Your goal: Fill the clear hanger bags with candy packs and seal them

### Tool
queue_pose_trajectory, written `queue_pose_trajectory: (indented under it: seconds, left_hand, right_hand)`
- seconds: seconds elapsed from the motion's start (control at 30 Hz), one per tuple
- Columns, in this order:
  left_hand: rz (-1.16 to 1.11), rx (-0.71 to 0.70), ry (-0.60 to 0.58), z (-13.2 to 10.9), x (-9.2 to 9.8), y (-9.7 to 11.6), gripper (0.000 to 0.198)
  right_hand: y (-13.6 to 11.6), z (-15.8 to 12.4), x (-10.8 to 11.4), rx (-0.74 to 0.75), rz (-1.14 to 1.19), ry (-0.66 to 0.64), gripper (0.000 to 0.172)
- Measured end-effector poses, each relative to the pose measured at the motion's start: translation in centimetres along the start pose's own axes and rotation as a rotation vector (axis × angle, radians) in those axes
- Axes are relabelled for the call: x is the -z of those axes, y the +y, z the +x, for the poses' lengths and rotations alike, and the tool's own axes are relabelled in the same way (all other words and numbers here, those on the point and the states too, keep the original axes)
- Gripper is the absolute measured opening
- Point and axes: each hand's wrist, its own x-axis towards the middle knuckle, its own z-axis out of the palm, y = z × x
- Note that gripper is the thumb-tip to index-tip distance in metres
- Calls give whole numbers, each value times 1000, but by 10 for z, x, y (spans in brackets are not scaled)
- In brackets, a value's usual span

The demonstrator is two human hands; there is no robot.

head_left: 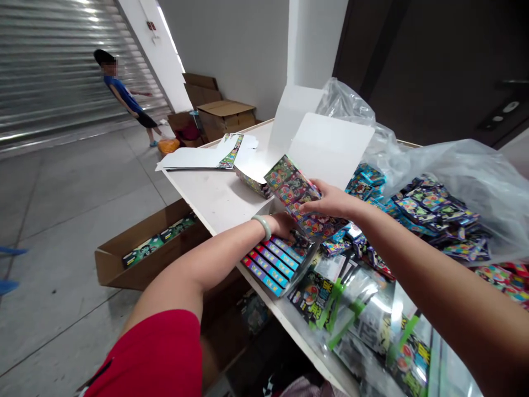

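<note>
A flat, colourful printed box or sheet [293, 193] is gripped at its right edge by my right hand [326, 199], tilted above the table. Below it, my left hand [283, 225], with a pale green bangle on the wrist, reaches in at the far end of a tray of blue, purple and red striped packs [270, 264]; its fingers are mostly hidden. An open white-lined box [258, 165] with raised lids stands just beyond. Small blue foil packets [366, 182] and dark purple packets [436, 209] lie heaped to the right.
Flattened white cartons [194, 158] lie at the table's far left. Plastic-wrapped printed packages [367, 314] cover the near right. Clear plastic bags [458, 165] stand behind the packets. A long cardboard box [119, 242] is on the floor at left. A person [124, 96] stands farther back.
</note>
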Motion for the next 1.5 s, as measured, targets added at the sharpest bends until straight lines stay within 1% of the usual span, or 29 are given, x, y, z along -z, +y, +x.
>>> queue_pose_trajectory:
  seconds: [0.07, 0.13, 0.23, 0.3, 0.37, 0.43, 0.5, 0.57, 0.63, 0.7, 0.8, 0.9, 0.97, 1.0, 1.07, 1.1, 1.13, 1.17, 1.2, 1.23, 1.37, 1.43, 1.5]
  left_hand:
    - [-42, -9, -35, -6, 5, -2, 57]
    - [-88, -14, -43, -18, 13, -3, 51]
    - [-128, -27, -25, -46, 24, -2, 28]
    - [-128, -36, 6, -68, 27, 3, 22]
    - [-110, -35, 65, -89, 24, 9, 23]
    - [-82, -13, 147, -105, 16, 15, 26]
    - [-42, 14, 249, -116, 6, 19, 29]
    - [-10, 26, 348, -122, -4, 21, 29]
    - [9, 31, 412, -126, -10, 21, 29]
    - [11, 49, 433, -128, -14, 21, 28]
    - [-7, 59, 458, -132, -15, 22, 27]
    - [-86, 27, 525, -135, -15, 23, 22]
    - [-223, 111, 652, -135, -13, 20, 17]
    - [-294, 186, 730, -135, -11, 17, 18]
    - [-389, 343, 869, -133, -6, 8, 22]
    - [-406, 390, 906, -130, -3, 3, 23]
    - [-415, 404, 915, -128, 1, -2, 25]
    - [-427, 404, 910, -124, 4, -6, 30]
    - [-436, 395, 896, -120, 7, -9, 35]
    - [-441, 383, 878, -116, 9, -11, 36]
    - [-427, 355, 798, -98, 11, -14, 22]
    - [-412, 368, 769, -93, 7, -16, 20]
    - [-394, 388, 739, -93, 3, -21, 20]
  right_hand:
    - [3, 2, -1, -9, -2, -22, 79]
    - [4, 3, -2, -4, -7, -38, 79]
    - [4, 6, -5, 1, -14, -55, 82]
    - [3, 8, -11, 13, -15, -70, 84]
    - [3, 11, -21, 56, -4, -77, 84]
    - [3, 13, -34, 105, -22, -68, 84]
    - [5, 15, -47, 122, -120, -46, 86]
    - [5, 14, -58, 96, -266, -31, 91]
    - [6, 12, -65, 76, -369, -40, 95]
    - [5, 8, -69, 76, -421, -56, 95]
    - [3, 4, -71, 74, -484, -76, 93]
    - [2, 6, -72, 76, -507, -113, 91]
    - [1, 6, -74, 79, -514, -134, 90]
    - [2, 6, -76, 71, -525, -134, 91]
    - [4, 3, -80, 62, -557, -121, 100]
    - [6, 0, -83, 63, -569, -115, 107]
    - [9, -2, -85, 70, -571, -111, 113]
    - [12, -4, -87, 82, -559, -107, 118]
    - [16, -6, -88, 101, -534, -99, 118]
    - [20, -7, -88, 125, -494, -84, 112]
    - [33, -2, -84, 216, -319, -9, 64]
    - [34, 2, -80, 216, -327, 18, 55]
    - [33, 4, -75, 195, -429, 38, 54]
